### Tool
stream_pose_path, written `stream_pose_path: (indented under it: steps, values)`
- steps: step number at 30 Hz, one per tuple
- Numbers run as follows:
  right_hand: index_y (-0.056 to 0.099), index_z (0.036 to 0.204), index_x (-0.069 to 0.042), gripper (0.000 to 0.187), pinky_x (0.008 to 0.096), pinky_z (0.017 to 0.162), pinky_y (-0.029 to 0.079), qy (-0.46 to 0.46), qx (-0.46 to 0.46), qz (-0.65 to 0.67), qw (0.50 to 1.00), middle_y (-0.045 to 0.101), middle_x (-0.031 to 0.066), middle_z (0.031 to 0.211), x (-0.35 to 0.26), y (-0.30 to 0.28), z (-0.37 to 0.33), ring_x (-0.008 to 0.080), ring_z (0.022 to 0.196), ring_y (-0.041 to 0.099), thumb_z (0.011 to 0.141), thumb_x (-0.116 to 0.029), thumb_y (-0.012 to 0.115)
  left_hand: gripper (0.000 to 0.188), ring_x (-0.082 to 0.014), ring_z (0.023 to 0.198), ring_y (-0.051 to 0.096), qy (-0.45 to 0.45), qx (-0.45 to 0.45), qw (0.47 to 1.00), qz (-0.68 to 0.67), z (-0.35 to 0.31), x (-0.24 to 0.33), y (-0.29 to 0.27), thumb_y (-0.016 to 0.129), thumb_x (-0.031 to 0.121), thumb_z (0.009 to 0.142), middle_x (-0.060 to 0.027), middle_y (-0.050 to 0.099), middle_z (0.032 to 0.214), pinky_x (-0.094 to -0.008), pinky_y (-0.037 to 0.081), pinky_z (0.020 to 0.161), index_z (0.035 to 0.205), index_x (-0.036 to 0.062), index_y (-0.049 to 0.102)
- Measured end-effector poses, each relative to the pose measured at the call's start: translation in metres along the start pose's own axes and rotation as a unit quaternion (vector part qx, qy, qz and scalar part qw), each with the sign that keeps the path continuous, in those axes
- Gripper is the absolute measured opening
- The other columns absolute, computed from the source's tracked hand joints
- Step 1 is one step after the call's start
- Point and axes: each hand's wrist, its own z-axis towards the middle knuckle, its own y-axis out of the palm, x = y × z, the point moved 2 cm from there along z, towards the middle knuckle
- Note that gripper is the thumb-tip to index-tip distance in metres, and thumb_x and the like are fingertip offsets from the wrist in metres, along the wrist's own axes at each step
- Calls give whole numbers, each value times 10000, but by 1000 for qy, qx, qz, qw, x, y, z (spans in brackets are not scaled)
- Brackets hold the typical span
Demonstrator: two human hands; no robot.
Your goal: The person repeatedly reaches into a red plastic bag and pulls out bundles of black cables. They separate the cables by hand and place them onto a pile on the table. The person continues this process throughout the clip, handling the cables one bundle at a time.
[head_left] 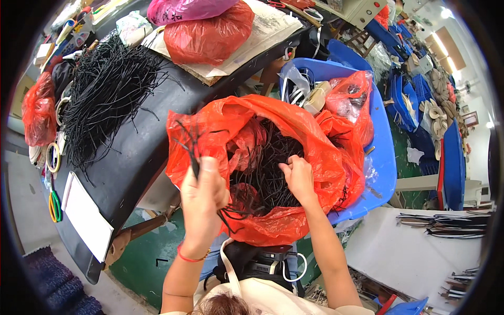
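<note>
A wide-mouthed red plastic bag [294, 118] stands in front of me, filled with a tangle of thin black cords [273, 173]. Over the bag's left side, my left hand [206, 189] is closed around a small bunch of black cords [194, 152] whose ends stick out above and below the fist. My right hand [298, 178] reaches into the bag, its fingers bent together at the cords. Whether it pinches any of them is hidden. On the dark table to the left lies a large heap of similar black cords [105, 89].
The bag rests against a blue plastic bin [386, 173] holding more bags and straps. Filled pink [189, 9] and red bags [210, 37] sit on a board at the back. Scissors [54, 206] and a white notepad [86, 215] lie at the table's left edge. A pale table [394, 252] stands at right.
</note>
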Motion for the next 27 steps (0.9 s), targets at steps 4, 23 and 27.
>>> stream_pose_path:
  steps: [4,23,27]
  values:
    - [583,814,9,166,426,616,456,6,15,90,996,590,174,763,-9,-23,-1,351,677,586,809,-147,637,291,-8,431,193,-72,-32,997,-19,-6,-19,-4,428,296,984,95,245,543,-207,158,387,818,71,507]
    - [641,903,7,94,266,517,437,-4,25,215,976,604,101,725,-88,-108,-71,144,575,573,824,-43,645,403,-194,984,603,-254,-80,960,-87,-25,-95,29,425,313,976,-124,615,1088,-317,488,873,1160,-31,527]
    - [642,866,3,66,273,477,387,-36,31,194,980,563,93,669,-98,-109,-87,139,512,502,815,-38,647,358,-187,927,612,-285,-65,944,-155,-18,-96,29,437,302,973,-78,625,960,-321,498,847,1125,-5,540]
